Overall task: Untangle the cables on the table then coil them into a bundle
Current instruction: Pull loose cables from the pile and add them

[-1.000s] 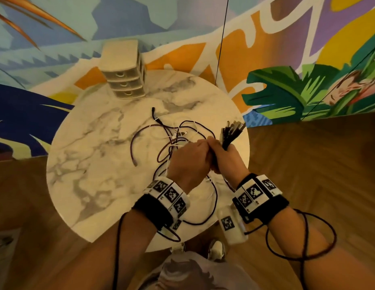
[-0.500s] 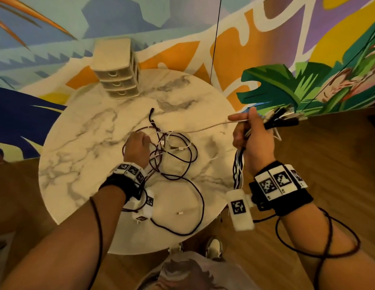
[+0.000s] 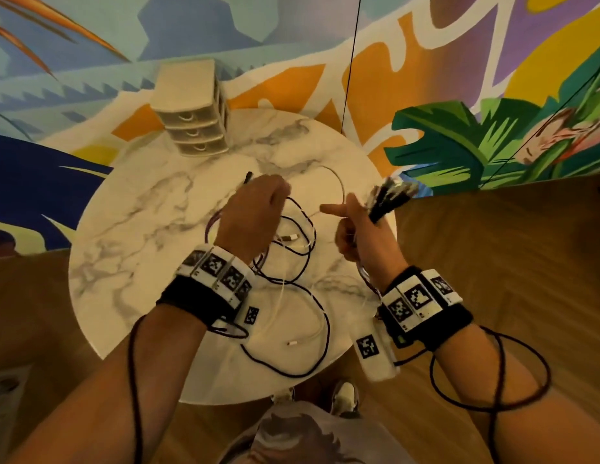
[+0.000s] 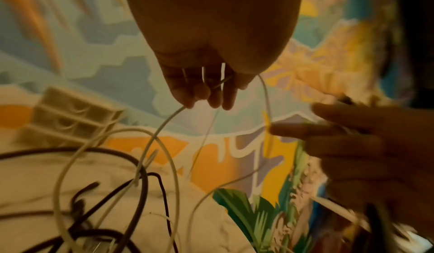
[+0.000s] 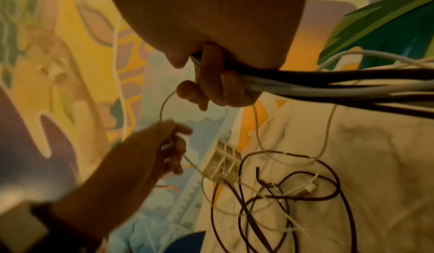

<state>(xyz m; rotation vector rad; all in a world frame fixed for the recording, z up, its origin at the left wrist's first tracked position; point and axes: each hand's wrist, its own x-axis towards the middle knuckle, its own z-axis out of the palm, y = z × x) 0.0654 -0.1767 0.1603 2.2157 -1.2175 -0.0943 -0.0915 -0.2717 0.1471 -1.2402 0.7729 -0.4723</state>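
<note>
At the left of the round marble table (image 3: 131, 249), near the far rim, stands a small beige drawer unit (image 3: 194, 118) with three drawers; in the left wrist view it is blurred and its handles are hard to read. The near rim of the table is cut off by the person's forearms, and the wrist bands (image 3: 221, 279) hide part of the cable loops below them.

The left hand (image 3: 255, 209) hovers over the middle of the table with its fingers curled. The left wrist view shows a thin white cable (image 4: 159, 132) running out from under those fingers (image 4: 187, 93), pinched there, and arching rightward to the other hand. How many strands pass through the fingers cannot be told; the picture is dim and smeared.

Beneath and between the hands lies the tangle of cables (image 3: 291, 262), dark and white loops crossing one another on the marble, with a white plug end (image 3: 291, 343) lying loose near the front edge. Which cable goes over which is not readable.

The right hand (image 3: 358, 229) is held above the table's right edge, closed around a bundle of cable ends (image 3: 389, 199) whose plugs fan out past the thumb side, blurred. Its index finger (image 3: 332, 209) points left toward the left hand, with the thin white cable looped at it.
</note>
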